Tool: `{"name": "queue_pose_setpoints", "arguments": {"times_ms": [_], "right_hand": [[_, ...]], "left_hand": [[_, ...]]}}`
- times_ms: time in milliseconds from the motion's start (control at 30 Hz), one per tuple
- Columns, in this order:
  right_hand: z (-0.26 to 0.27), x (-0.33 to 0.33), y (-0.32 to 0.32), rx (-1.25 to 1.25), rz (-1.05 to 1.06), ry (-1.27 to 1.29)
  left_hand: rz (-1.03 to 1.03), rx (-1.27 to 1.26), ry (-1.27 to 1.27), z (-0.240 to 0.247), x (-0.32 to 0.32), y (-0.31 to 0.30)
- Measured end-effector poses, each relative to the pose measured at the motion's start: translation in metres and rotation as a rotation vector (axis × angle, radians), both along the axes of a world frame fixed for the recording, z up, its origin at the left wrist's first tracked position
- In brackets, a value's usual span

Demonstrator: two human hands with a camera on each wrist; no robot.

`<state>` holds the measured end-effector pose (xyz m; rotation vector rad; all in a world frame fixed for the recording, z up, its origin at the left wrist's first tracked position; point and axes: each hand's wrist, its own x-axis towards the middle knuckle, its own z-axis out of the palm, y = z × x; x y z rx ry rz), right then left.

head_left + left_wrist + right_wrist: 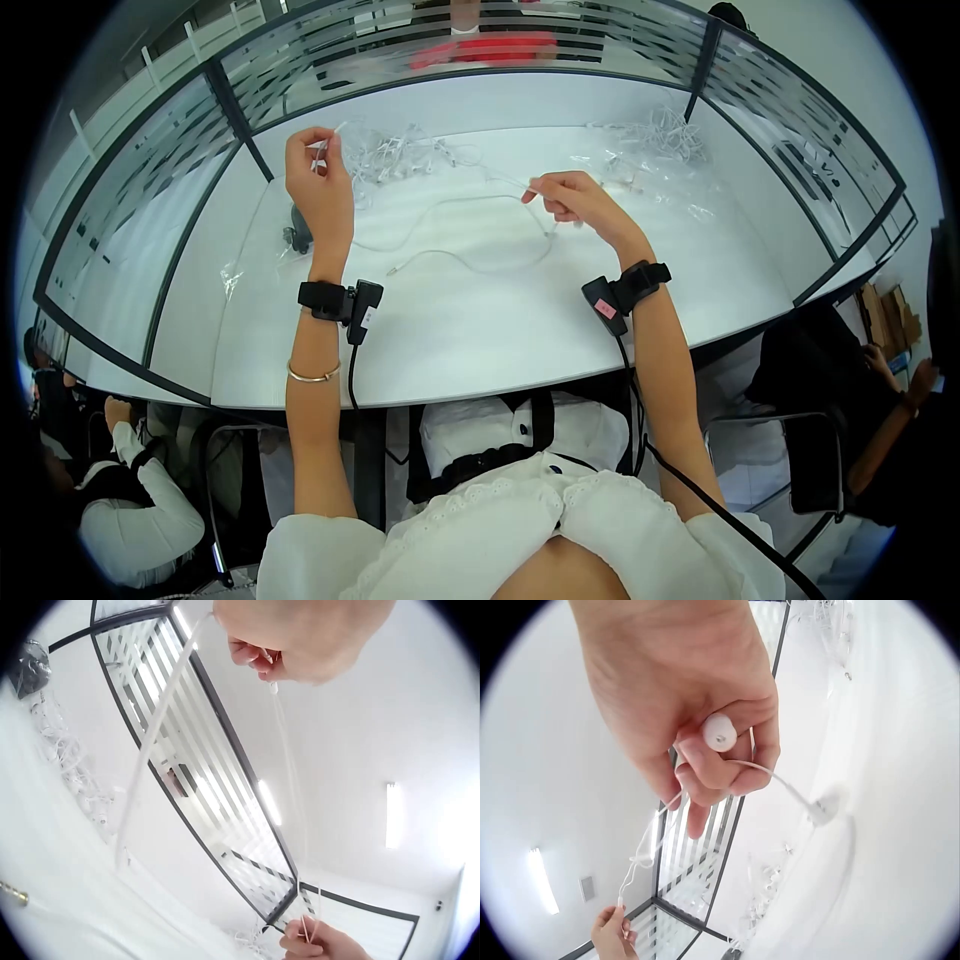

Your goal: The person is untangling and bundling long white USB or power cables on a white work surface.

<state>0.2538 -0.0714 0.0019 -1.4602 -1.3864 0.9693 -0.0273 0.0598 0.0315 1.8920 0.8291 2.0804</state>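
Note:
White wired earphones [465, 265] are spread between my two hands, their cable curving in a loose loop over the white table. My left hand [320, 185], raised at the left, pinches the cable near a small white sleeve [274, 688], where thin strands run across to the other hand. My right hand [585, 205] has curled fingers around the thin strands, with one white earbud [720, 733] held among them. The other earbud [823, 808] hangs from its wire beside those fingers. A gold plug [13, 893] shows at the edge of the left wrist view.
Tangled white cables [385, 155] lie at the back left, and more cables with clear plastic bags [665, 140] at the back right. A dark bundle [298, 232] sits beyond my left wrist. Partition panels [480, 100] enclose the table [480, 340]; other people sit at both sides.

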Motion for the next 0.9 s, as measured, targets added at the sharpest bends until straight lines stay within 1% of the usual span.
{"name": "queue_pose_setpoints", "arguments": {"times_ms": [33, 67, 167, 267, 367, 467, 500, 600, 633, 667, 733, 767, 867, 900], "right_hand": [[-0.001, 0.0, -0.001, 0.056, -0.06, 0.034], [-0.001, 0.002, -0.001, 0.097, -0.057, 0.025], [-0.002, 0.007, -0.005, 0.209, -0.041, 0.007], [0.003, 0.005, -0.009, 0.282, -0.121, 0.083], [-0.004, 0.013, -0.004, 0.359, -0.234, 0.136], [-0.005, 0.017, -0.001, 0.342, -0.273, 0.18], [-0.003, 0.017, -0.003, 0.305, -0.272, 0.154], [0.003, 0.011, -0.007, 0.356, -0.232, 0.217], [0.004, 0.009, -0.008, 0.368, -0.218, 0.238], [0.006, 0.007, -0.009, 0.389, -0.209, 0.257], [0.01, 0.004, -0.012, 0.411, -0.179, 0.273], [0.011, 0.004, -0.012, 0.399, -0.174, 0.264], [0.014, 0.004, -0.013, 0.368, -0.14, 0.228], [0.017, 0.002, -0.015, 0.359, -0.117, 0.212]], "left_hand": [[-0.007, -0.04, -0.011, -0.002, -0.003, 0.0], [-0.015, -0.074, -0.022, -0.002, -0.004, 0.001], [-0.043, -0.065, -0.078, -0.002, -0.007, 0.005], [-0.018, -0.04, -0.111, 0.0, -0.005, 0.002], [-0.007, -0.023, -0.081, -0.004, -0.007, 0.006], [0.019, -0.07, -0.018, -0.012, -0.002, 0.01], [-0.012, -0.108, 0.018, -0.012, -0.001, 0.008], [-0.037, -0.177, 0.18, -0.022, 0.003, 0.013], [-0.01, -0.206, 0.247, -0.028, 0.005, 0.017], [-0.042, -0.211, 0.323, -0.035, 0.002, 0.023], [-0.039, -0.306, 0.499, -0.048, 0.0, 0.032], [-0.069, -0.31, 0.597, -0.054, -0.004, 0.036], [-0.052, -0.318, 0.838, -0.07, -0.004, 0.04], [-0.078, -0.29, 0.88, -0.071, -0.001, 0.04]]}}
